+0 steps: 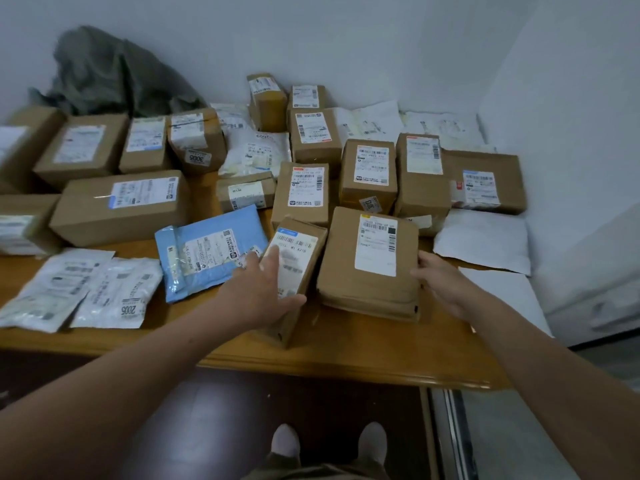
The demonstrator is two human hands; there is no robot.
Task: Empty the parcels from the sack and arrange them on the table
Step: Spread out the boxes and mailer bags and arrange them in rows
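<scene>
A wooden table (pixel 346 355) is covered with several brown cardboard parcels and soft mailers. My left hand (pixel 261 292) grips a narrow brown box (pixel 298 268) with a white label, lying near the front edge. My right hand (pixel 441 282) rests with spread fingers against the right side of a wider brown parcel (pixel 367 268) beside that box. A blue mailer (pixel 204 251) lies just left of my left hand. The grey-green sack (pixel 110 74) is slumped against the wall at the back left.
White poly mailers (pixel 79 289) lie at the front left, others (pixel 485 240) at the right edge. Large brown boxes (pixel 117 206) fill the left and back. White walls close the table in behind and right. My feet stand on dark floor below.
</scene>
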